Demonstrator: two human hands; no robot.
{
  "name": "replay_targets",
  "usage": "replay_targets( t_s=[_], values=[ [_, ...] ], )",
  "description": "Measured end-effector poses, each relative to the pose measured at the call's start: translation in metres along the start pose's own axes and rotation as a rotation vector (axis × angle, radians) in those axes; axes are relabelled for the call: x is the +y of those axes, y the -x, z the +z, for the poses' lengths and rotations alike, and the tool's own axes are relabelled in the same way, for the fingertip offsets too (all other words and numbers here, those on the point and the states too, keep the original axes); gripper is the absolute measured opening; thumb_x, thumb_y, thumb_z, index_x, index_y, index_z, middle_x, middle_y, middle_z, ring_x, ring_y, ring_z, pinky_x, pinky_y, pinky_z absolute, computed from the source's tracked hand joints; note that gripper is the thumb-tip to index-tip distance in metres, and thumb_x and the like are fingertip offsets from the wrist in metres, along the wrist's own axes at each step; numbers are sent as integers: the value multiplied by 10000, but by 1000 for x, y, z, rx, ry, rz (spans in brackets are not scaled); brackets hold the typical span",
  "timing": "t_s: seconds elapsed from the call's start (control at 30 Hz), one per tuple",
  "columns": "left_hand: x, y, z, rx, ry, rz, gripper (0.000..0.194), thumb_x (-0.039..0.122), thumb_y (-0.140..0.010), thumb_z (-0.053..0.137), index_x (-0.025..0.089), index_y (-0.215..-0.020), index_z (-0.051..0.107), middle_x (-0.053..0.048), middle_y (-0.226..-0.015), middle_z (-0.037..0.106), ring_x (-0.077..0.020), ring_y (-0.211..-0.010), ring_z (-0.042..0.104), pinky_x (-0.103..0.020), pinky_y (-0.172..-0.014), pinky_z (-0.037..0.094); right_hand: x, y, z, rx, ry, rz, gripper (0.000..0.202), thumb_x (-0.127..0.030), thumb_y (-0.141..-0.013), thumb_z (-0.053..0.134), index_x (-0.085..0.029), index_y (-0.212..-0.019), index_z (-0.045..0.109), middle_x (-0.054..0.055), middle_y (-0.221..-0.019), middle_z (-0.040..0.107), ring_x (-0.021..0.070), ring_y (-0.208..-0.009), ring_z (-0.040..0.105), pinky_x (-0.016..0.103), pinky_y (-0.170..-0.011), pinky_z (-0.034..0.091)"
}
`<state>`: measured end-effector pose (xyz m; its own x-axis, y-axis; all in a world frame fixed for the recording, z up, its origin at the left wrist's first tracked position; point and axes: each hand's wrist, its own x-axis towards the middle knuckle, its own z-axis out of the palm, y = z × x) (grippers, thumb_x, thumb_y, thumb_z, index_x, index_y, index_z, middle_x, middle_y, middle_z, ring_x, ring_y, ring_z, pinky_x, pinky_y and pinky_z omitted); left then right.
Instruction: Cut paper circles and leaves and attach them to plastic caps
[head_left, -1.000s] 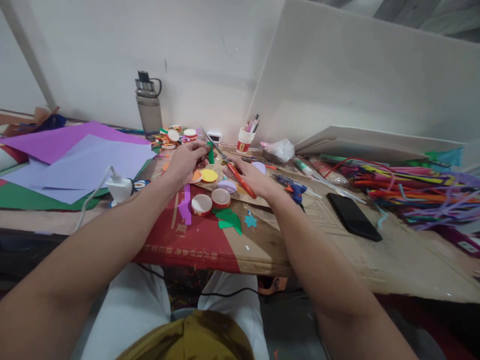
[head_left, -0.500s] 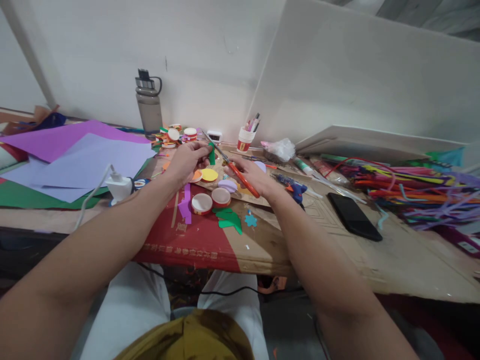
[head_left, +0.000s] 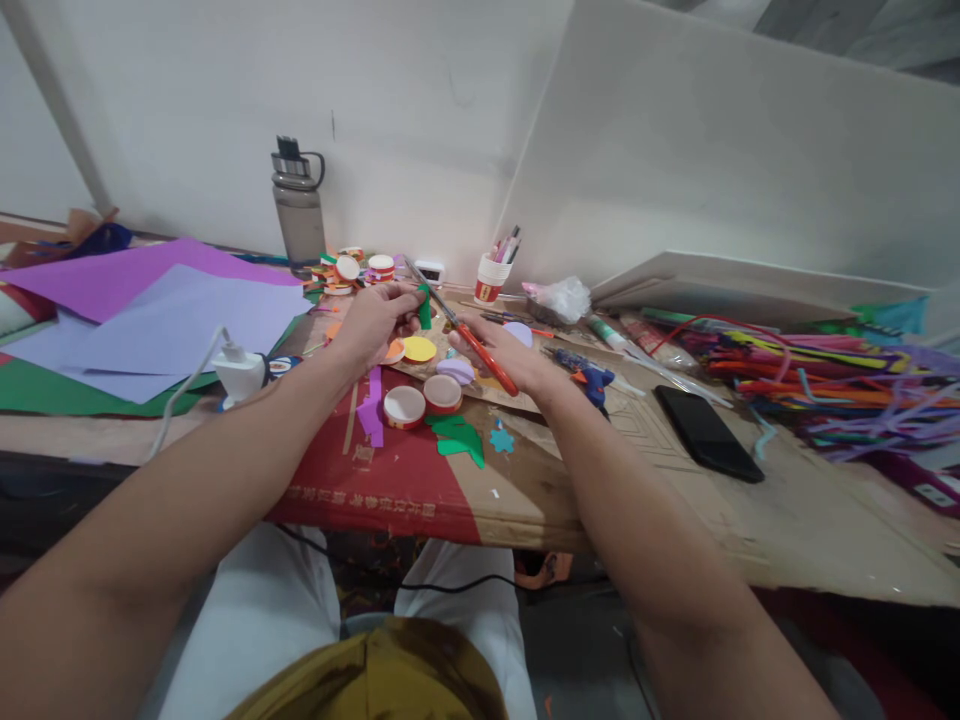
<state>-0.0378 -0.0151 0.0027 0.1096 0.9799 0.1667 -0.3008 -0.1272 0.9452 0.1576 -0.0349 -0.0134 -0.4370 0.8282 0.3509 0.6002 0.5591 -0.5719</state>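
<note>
Between the thumb and fingers of my left hand (head_left: 381, 318) is a small green piece of paper (head_left: 425, 308). My right hand (head_left: 504, 352) grips a pair of scissors (head_left: 486, 355) with red handles, its blades pointing up and left beside the green piece. Whether the blades touch the paper I cannot tell. Below my hands lie a yellow disc (head_left: 419, 349), a lilac piece (head_left: 454, 372), two short round tubs (head_left: 404, 407) with pale tops, green cut-outs (head_left: 459, 438), a blue flower shape (head_left: 502, 437) and purple strips (head_left: 370, 410).
Purple and lilac sheets (head_left: 202, 325) spread on the left, near a white plug adapter (head_left: 240, 374). A water bottle (head_left: 298, 210) and a paper cup of pens (head_left: 491, 279) stand by the wall. On the right are a phone (head_left: 708, 432), a glue gun (head_left: 594, 384) and pipe cleaners (head_left: 840, 375).
The scissors' blades look closer together than before, and the red handles appear drawn together. Both hands stay in almost the same place, with the green piece still held.
</note>
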Motion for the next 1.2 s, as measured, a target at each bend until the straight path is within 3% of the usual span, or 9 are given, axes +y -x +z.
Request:
replay_targets(
  t_s=[0.2, 0.5, 0.7, 0.97, 1.2],
  values=[
    [-4, -3, -1, 6, -16, -10, 172, 132, -704, 760, 134, -704, 589, 13, -573, 604, -41, -423, 483, -155, -431, 378, 2, -1, 0, -66, -22, 32, 501, -660, -920, 468, -223, -1113, 621, 80, -986, 672, 212, -880, 631, 375, -811, 536],
    [-4, -2, 1, 29, -57, 5, 118, 109, -758, 698, 138, -717, 592, 19, -591, 589, -41, -438, 492, -163, -451, 396, 0, -3, -2, -55, -40, 5, 433, -578, -946, 480, -228, -1168, 607, 80, -1123, 681, 232, -977, 620, 406, -921, 497],
    [-3, -1, 3, 43, -86, 15, 117, 103, -758, 709, 142, -725, 603, 17, -602, 574, -47, -449, 490, -187, -475, 416, -2, -2, -3, -47, -57, 17, 452, -610, -936, 488, -236, -1157, 614, 77, -1171, 671, 236, -1051, 609, 397, -970, 483],
    [-6, -3, 0, -5, -82, 22, 146, 175, -761, 749, 154, -744, 605, -15, -640, 635, -63, -468, 534, -180, -446, 406, -1, -2, -2, -31, -30, 8, 397, -546, -957, 489, -237, -1175, 610, 79, -1162, 674, 230, -1030, 612, 404, -960, 492],
    [-5, -2, 1, 4, -90, 7, 128, 167, -792, 726, 152, -740, 609, -20, -656, 646, -66, -477, 546, -193, -470, 401, -3, 0, -3, -19, -50, 26, 450, -604, -929, 502, -234, -1151, 628, 78, -1070, 679, 217, -962, 618, 388, -883, 534]
  ],
)
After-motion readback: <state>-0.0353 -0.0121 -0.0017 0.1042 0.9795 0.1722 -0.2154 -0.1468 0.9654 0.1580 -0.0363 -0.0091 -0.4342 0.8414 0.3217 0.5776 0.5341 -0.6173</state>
